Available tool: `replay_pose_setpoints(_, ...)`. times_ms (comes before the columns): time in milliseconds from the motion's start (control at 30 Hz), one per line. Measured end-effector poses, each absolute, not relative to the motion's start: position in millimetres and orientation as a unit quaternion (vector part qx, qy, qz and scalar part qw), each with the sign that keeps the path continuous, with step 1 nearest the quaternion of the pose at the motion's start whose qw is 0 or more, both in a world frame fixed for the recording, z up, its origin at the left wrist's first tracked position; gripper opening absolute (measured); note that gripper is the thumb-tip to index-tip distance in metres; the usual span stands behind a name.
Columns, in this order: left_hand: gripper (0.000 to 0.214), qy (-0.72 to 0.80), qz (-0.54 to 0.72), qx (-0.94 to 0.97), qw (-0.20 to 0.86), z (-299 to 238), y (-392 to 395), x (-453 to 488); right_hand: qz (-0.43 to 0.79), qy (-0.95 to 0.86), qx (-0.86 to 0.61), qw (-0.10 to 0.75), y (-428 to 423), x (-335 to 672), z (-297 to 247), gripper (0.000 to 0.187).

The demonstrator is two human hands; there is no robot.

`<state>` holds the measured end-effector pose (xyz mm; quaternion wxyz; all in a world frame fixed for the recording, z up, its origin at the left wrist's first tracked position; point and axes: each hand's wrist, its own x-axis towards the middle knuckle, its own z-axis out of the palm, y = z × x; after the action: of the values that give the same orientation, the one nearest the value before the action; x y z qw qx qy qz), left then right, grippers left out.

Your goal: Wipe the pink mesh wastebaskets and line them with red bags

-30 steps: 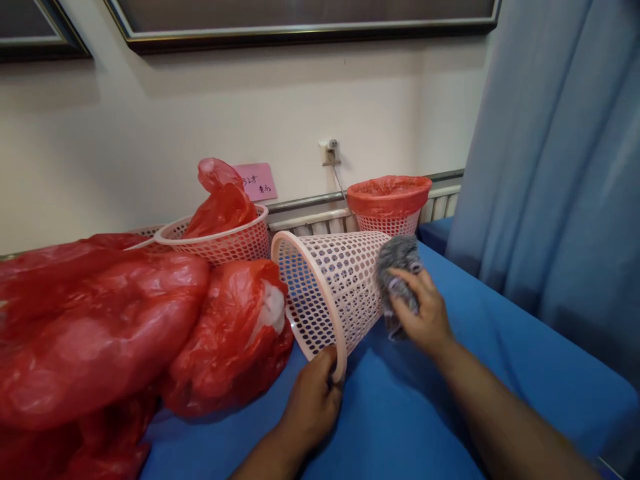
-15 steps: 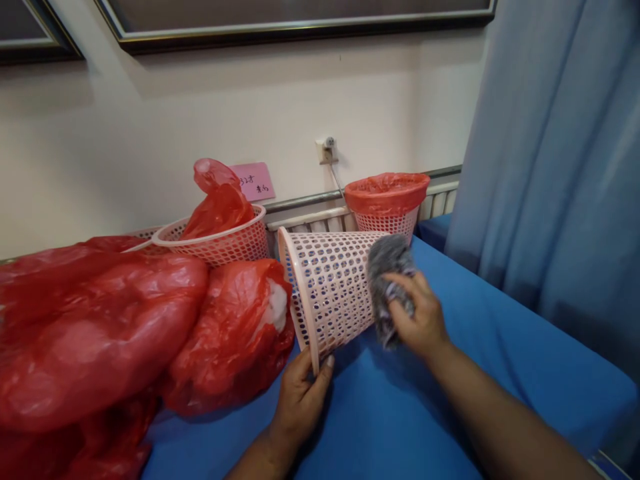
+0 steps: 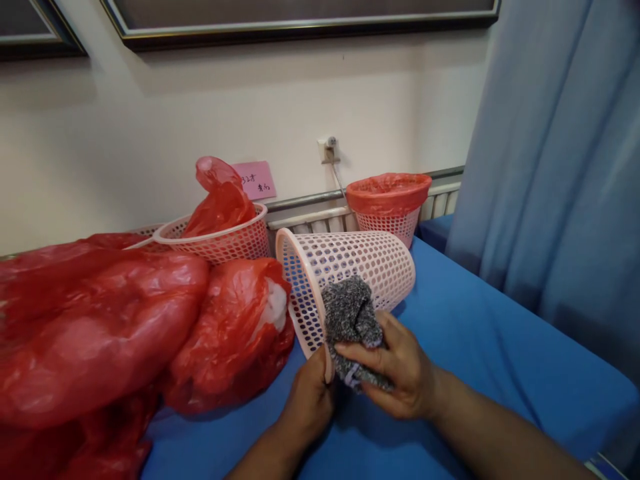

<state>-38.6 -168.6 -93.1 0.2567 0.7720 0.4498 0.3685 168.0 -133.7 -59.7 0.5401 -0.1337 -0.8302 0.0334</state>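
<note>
A pale pink perforated plastic wastebasket (image 3: 385, 263) lies on its side on the blue-covered surface (image 3: 480, 333), its open mouth facing left. My left hand (image 3: 310, 393) grips the lower edge of its rim, the thumb near the outside and the fingers mostly hidden. My right hand (image 3: 400, 370) is closed on a dark grey speckled cloth (image 3: 350, 310). That cloth rests against the basket's outer wall, close to the rim and just right of my left hand.
Red plastic bags (image 3: 100, 320) are heaped at left. Behind them stands another pink basket (image 3: 240, 243) with a red bag in it. A red-lined basket (image 3: 389, 200) stands by the radiator (image 3: 315, 221). A blue curtain (image 3: 540, 167) hangs at right.
My right hand has moved the cloth left and down, from the basket's base end to near its rim. My left hand keeps its hold on the rim, which has turned slightly.
</note>
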Motion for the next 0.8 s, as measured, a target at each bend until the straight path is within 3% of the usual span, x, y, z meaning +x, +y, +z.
replay_pose_setpoints(233, 0.049, 0.473, 0.335, 0.779, 0.24, -89.1, -162.3, -40.4, 0.121, -0.567, -0.52, 0.627, -59.1, 211.1, -75.7, 0.04)
replay_pose_setpoints(300, 0.047, 0.477, 0.309, 0.787, 0.239, -87.5, -163.8, -39.8, 0.1, -0.586, -0.499, 0.63, -59.0, 215.4, -72.2, 0.04)
replay_pose_setpoints(400, 0.045, 0.484, 0.307, 0.785, 0.235, -84.7, -170.5, -38.1, 0.047, -0.722, -0.343, 0.599, -86.9, 203.2, -61.4, 0.046)
replay_pose_setpoints(567, 0.041, 0.471, 0.453, 0.713, 0.254, -79.4, -183.5, -38.5, 0.055, -0.843, -0.128, 0.519, -132.0, 172.2, -50.3, 0.047)
replay_pose_setpoints(667, 0.034, 0.482, 0.448, 0.713, 0.241, -77.8, -183.3, -42.1, 0.066, -0.818, -0.178, 0.543, -125.9, 172.5, -55.2, 0.045)
replay_pose_setpoints(800, 0.033, 0.476, 0.379, 0.761, 0.224, -80.2, -176.7, -44.4, 0.09, -0.665, -0.441, 0.597, -84.4, 198.2, -69.0, 0.04)
